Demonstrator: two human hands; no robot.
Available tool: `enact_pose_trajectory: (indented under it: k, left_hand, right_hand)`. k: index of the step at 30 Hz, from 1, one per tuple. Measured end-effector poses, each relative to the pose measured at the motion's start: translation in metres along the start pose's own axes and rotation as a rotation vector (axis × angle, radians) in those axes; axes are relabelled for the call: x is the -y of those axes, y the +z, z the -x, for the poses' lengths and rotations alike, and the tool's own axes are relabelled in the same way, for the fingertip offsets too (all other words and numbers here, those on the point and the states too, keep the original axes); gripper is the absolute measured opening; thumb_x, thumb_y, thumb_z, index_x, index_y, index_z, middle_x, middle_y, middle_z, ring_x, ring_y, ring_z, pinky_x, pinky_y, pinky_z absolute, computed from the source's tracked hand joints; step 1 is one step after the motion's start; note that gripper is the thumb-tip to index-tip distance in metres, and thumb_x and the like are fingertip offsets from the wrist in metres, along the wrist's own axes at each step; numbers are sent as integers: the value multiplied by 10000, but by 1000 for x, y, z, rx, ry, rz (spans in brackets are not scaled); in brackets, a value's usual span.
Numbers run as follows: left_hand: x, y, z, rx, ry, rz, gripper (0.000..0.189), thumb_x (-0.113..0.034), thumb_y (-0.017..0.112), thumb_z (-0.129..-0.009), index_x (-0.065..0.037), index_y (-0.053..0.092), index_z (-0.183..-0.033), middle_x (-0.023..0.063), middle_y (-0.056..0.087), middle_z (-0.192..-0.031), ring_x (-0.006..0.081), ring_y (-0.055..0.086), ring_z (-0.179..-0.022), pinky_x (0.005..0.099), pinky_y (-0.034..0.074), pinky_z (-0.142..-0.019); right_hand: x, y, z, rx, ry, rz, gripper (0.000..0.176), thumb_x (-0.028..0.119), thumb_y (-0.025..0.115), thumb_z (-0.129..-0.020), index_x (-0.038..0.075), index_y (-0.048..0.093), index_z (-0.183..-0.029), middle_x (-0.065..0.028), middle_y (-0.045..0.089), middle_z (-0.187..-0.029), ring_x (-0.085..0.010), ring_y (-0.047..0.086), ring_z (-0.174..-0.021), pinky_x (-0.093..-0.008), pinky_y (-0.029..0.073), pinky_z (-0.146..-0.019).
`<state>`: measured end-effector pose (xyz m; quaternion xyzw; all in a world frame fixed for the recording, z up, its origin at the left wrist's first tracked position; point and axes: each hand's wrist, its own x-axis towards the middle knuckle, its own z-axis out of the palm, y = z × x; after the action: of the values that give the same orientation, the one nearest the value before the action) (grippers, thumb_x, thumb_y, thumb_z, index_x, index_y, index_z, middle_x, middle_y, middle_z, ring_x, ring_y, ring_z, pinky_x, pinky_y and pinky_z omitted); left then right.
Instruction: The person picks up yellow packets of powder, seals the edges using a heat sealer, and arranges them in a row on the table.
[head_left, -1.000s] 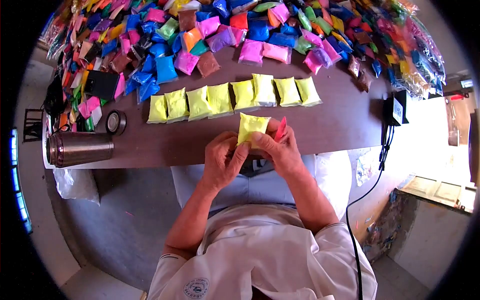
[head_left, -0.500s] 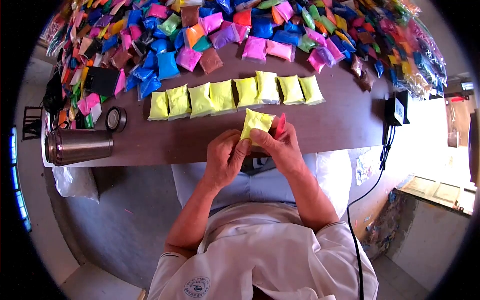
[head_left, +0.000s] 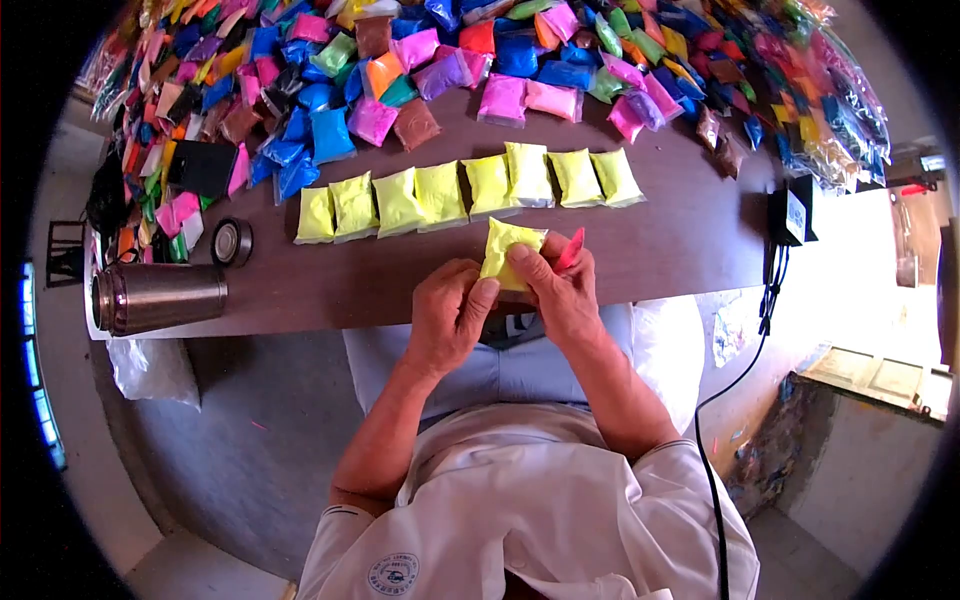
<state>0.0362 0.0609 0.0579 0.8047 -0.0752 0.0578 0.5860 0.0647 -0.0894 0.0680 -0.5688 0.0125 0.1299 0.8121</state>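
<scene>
Both hands hold one small yellow powder packet (head_left: 503, 246) upright just above the near edge of the brown table (head_left: 670, 235). My left hand (head_left: 449, 315) pinches its lower left side. My right hand (head_left: 562, 295) grips its right side, thumb across the front, and also holds a pink stick-like object (head_left: 570, 248) between the fingers. Behind the packet, a row of several matching yellow packets (head_left: 470, 190) lies flat across the table's middle.
A large heap of coloured packets (head_left: 470, 60) covers the table's far side. A steel flask (head_left: 160, 297) lies on its side at the left, near a tape roll (head_left: 232, 242) and a black box (head_left: 203, 166). A black device (head_left: 790, 217) with a cable sits at the right edge.
The packet has stayed between both hands. My right thumb has slid higher over its front, and the pink object has tilted a little to the right.
</scene>
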Motion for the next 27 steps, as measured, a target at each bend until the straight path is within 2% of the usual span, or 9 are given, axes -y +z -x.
enact_pose_trajectory:
  k: [2, 4, 10, 16, 22, 24, 27]
  left_hand:
    - [3, 1, 1, 9, 58, -52, 347, -239, 520, -940, 7, 557, -698, 131, 535, -683, 293, 530, -606, 364, 431, -564]
    - [0, 2, 2, -3, 22, -23, 347, -239, 523, -940, 7, 557, -697, 131, 536, -685, 292, 532, -605, 361, 433, -562]
    - [0, 1, 1, -14, -17, 20, 334, -227, 535, -937, 11, 561, -704, 130, 541, -696, 287, 539, -602, 358, 435, -552]
    - [0, 3, 2, -29, 51, -27, 334, -219, 539, -935, 15, 558, -698, 132, 540, -698, 287, 536, -602, 357, 434, -553]
    - [1, 2, 2, -17, 4, -21, 321, -211, 541, -931, 14, 561, -702, 136, 546, -704, 297, 539, -613, 368, 435, -562]
    - [1, 3, 2, -23, 8, -25, 318, -210, 540, -931, 14, 561, -706, 137, 546, -704, 299, 540, -615, 370, 435, -564]
    - [2, 3, 3, -22, 45, -64, 322, -214, 537, -933, 13, 562, -706, 136, 545, -701, 301, 541, -616, 373, 436, -565]
  right_hand:
    - [-9, -4, 0, -5, -22, 19, 238, 218, 631, -907, -15, 646, -954, 12, 618, -825, -45, 530, -724, -206, 446, -625]
    - [-10, -5, 0, -9, -45, 38, 238, 217, 626, -911, -15, 644, -960, 16, 611, -818, -44, 522, -713, -206, 438, -610]
    - [3, -2, 3, 22, 74, -24, 225, 207, 607, -919, -11, 641, -958, 27, 599, -796, -42, 516, -697, -207, 431, -593]
    - [-5, -2, 2, 10, -8, 46, 208, 187, 592, -926, -11, 629, -978, 33, 588, -810, -32, 511, -704, -197, 432, -600]
    - [3, 8, 6, -70, 31, -44, 186, 175, 578, -928, 1, 629, -885, 47, 566, -763, -27, 479, -687, -194, 402, -581]
    - [-10, 0, 4, -109, 3, 76, 215, 194, 566, -935, 19, 616, -823, 62, 533, -723, -19, 438, -660, -199, 367, -553]
    - [-10, 1, 4, -134, 17, 99, 246, 213, 557, -942, 30, 595, -783, 71, 510, -708, -17, 410, -653, -208, 347, -543]
